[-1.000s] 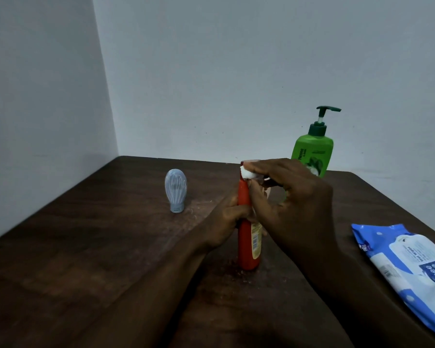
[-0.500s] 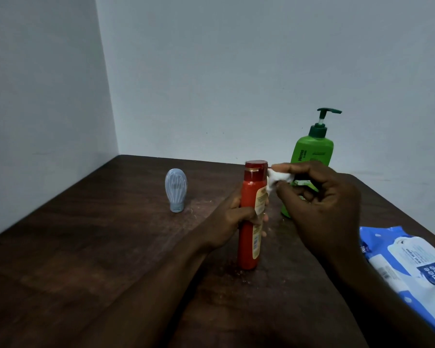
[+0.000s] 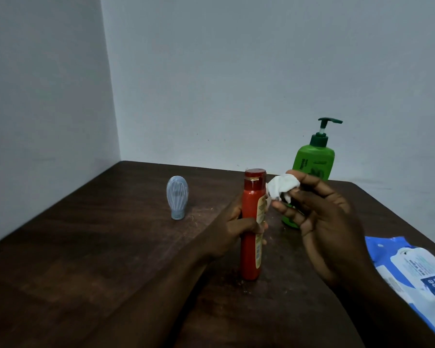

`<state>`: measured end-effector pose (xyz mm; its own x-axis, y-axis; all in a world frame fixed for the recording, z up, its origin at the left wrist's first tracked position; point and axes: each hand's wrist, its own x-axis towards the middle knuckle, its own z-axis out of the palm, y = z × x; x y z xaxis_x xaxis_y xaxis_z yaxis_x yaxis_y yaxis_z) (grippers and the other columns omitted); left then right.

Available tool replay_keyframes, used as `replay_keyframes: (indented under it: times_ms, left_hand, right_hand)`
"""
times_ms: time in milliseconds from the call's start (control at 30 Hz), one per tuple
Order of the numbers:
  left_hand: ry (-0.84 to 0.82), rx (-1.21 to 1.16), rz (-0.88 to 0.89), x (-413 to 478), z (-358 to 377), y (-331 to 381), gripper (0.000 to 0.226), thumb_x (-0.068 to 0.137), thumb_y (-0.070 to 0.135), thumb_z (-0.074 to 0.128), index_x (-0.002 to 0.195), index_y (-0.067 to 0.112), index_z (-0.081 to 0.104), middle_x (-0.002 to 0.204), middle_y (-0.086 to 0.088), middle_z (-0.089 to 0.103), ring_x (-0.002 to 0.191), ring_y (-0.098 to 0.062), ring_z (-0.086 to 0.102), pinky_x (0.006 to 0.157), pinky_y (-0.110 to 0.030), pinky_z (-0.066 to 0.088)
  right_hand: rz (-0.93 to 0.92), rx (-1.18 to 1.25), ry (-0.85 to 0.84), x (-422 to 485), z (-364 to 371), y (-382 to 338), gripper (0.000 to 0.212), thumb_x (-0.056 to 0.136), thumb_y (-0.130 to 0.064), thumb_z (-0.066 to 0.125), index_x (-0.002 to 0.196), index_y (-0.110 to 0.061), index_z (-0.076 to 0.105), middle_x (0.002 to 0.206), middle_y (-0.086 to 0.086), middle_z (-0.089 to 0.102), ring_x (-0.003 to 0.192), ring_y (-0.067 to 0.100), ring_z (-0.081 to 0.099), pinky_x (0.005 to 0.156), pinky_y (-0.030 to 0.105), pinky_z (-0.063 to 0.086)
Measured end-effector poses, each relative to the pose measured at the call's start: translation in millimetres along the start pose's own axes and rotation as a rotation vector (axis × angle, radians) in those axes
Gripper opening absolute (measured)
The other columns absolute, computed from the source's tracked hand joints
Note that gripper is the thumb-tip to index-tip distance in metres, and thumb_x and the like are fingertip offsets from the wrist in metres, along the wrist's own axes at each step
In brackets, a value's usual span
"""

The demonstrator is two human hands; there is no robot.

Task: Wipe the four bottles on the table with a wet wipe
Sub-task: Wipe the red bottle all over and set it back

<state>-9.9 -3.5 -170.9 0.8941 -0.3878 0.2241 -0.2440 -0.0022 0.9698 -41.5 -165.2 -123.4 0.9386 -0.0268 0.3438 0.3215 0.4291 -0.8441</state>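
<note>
Near the middle of the tabletop (image 3: 86,259), the red bottle (image 3: 248,259) is standing upright, with the left hand (image 3: 236,228) gripping it around the middle. Just right of its neck, the right hand (image 3: 322,222) is pinching a crumpled white wipe (image 3: 283,187); whether the wipe is touching the bottle is hard to tell. Behind that hand, a green bottle (image 3: 314,162) with a pump is standing by the wall, partly hidden. Well off to the left, a small blue bottle (image 3: 177,197) is sitting cap-down. At the right edge, a blue pack (image 3: 412,272) of wipes is lying flat.
</note>
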Motion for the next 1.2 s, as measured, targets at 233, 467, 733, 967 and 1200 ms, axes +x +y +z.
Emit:
replay_keyframes:
  times_ms: [233, 467, 733, 967, 1200]
  left_hand:
    - [0.031, 0.015, 0.017, -0.6, -0.9, 1.2, 0.039, 0.083, 0.020, 0.058, 0.115, 0.038, 0.044, 0.117, 0.007, 0.058, 0.101, -0.015, 0.065, 0.072, -0.016, 0.055]
    - [0.038, 0.062, 0.007, -1.2, 0.1, 2.3, 0.057, 0.076, 0.026, 0.057, 0.130, 0.036, 0.041, 0.126, 0.003, 0.058, 0.110, -0.020, 0.064, 0.082, -0.023, 0.055]
    - [0.061, 0.122, 0.011, -2.0, -0.4, 2.2, 0.065, 0.079, 0.023, 0.058, 0.138, 0.042, 0.038, 0.133, 0.004, 0.057, 0.120, -0.019, 0.059, 0.101, -0.041, 0.052]
    - [0.095, 0.138, 0.076, -2.7, 1.5, 2.6, 0.063, 0.083, 0.019, 0.054, 0.144, 0.022, 0.039, 0.121, 0.005, 0.062, 0.108, 0.001, 0.062, 0.089, -0.022, 0.054]
    - [0.081, 0.138, 0.033, -25.4, -12.5, -25.7, 0.035, 0.104, -0.003, 0.037, 0.138, -0.006, 0.040, 0.133, -0.001, 0.047, 0.124, -0.008, 0.044, 0.066, 0.010, 0.028]
  right_hand:
    - [-0.195, -0.333, 0.046, 2.8, 2.2, 0.0, 0.027, 0.086, -0.001, 0.071, 0.108, -0.017, 0.075, 0.098, -0.005, 0.079, 0.093, 0.009, 0.074, 0.073, 0.019, 0.057]
    - [-0.303, -0.412, 0.037, -6.7, 13.0, 6.7, 0.018, 0.088, -0.011, 0.071, 0.104, -0.019, 0.076, 0.100, -0.009, 0.078, 0.097, 0.009, 0.073, 0.079, 0.023, 0.059]
    - [-0.430, -0.500, -0.040, -5.1, 18.8, 6.7, 0.027, 0.080, 0.004, 0.078, 0.101, -0.014, 0.076, 0.102, -0.006, 0.076, 0.097, 0.002, 0.071, 0.076, 0.011, 0.054]
    - [-0.660, -0.693, -0.062, -4.5, 23.1, 14.8, 0.030, 0.081, 0.001, 0.080, 0.106, -0.015, 0.077, 0.109, -0.006, 0.074, 0.107, 0.011, 0.070, 0.089, 0.031, 0.058]
    - [-0.920, -0.878, -0.203, -17.1, 36.2, 30.5, 0.031, 0.074, 0.015, 0.079, 0.097, -0.005, 0.079, 0.099, 0.004, 0.076, 0.097, 0.012, 0.071, 0.087, 0.027, 0.056]
